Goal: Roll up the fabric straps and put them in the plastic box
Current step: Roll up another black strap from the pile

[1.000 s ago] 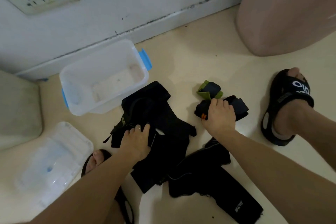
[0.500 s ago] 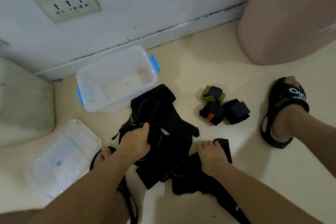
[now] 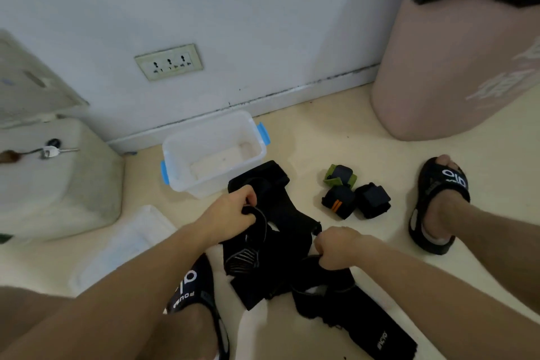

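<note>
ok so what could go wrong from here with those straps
Both the left hand and the right hand grip the same tangled heap of black straps, so pulling one could drag the others along. The three rolled straps lie loose on the floor and may unroll before they reach the plastic box, which is still empty.

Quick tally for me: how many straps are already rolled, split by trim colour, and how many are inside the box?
Green-trimmed roll: 1
Orange-striped roll: 1
Plain black roll: 1
Rolls inside the plastic box: 0
Total rolled: 3, all on the floor; unrolled black pile too tangled to count.
</note>
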A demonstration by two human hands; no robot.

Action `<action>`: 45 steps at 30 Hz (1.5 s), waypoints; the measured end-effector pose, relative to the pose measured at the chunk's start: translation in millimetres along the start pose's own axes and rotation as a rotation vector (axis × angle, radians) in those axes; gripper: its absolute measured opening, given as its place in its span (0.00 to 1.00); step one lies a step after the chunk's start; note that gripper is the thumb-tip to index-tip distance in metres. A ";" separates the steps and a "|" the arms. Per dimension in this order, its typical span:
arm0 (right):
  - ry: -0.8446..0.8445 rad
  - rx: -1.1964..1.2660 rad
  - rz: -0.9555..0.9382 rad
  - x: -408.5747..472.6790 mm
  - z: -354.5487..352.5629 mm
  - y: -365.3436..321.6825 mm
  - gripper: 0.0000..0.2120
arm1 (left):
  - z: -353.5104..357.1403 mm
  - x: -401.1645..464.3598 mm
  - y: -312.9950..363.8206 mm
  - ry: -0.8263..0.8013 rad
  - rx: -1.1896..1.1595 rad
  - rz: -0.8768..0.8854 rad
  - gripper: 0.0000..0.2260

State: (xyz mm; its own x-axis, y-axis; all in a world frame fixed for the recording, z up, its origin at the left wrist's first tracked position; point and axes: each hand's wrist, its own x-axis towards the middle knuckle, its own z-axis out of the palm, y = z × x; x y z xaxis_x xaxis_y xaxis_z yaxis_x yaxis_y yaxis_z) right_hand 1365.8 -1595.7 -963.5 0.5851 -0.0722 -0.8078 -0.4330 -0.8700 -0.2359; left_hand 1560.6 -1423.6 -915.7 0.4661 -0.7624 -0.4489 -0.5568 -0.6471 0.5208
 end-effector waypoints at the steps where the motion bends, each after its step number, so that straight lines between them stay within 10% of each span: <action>1: 0.002 0.053 -0.014 -10.0 -10.0 -4.1 0.07 | -9.6 -3.2 9.2 -0.012 -0.009 0.014 0.09; 13: 0.463 0.646 -0.217 -124.8 -111.7 -35.6 0.03 | -126.7 -57.6 129.6 -0.142 0.040 0.196 0.09; 18: 0.359 0.730 -0.401 -138.9 -120.7 -44.5 0.27 | -152.1 -72.8 146.2 -0.086 -0.112 0.264 0.10; 32: 0.375 0.722 -0.369 -133.5 -144.4 -36.3 0.01 | -183.0 -44.4 98.3 0.243 -0.023 0.188 0.10; 39: 0.501 0.740 -0.345 -145.3 -163.5 -30.7 0.05 | -176.7 -33.0 86.9 -0.056 0.282 0.004 0.12; 45: 0.515 0.752 -0.430 -142.3 -166.0 -46.7 0.02 | -152.7 -34.8 105.7 -0.273 -0.018 0.199 0.34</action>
State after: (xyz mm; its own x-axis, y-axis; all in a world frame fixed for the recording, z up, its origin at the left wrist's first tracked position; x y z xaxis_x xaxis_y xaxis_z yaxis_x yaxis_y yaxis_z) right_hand 1416.6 -1625.8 -747.8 0.9414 -0.1814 -0.2845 -0.3322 -0.3507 -0.8756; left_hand 1590.5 -1466.6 -734.1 0.1471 -0.8453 -0.5136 -0.6046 -0.4878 0.6296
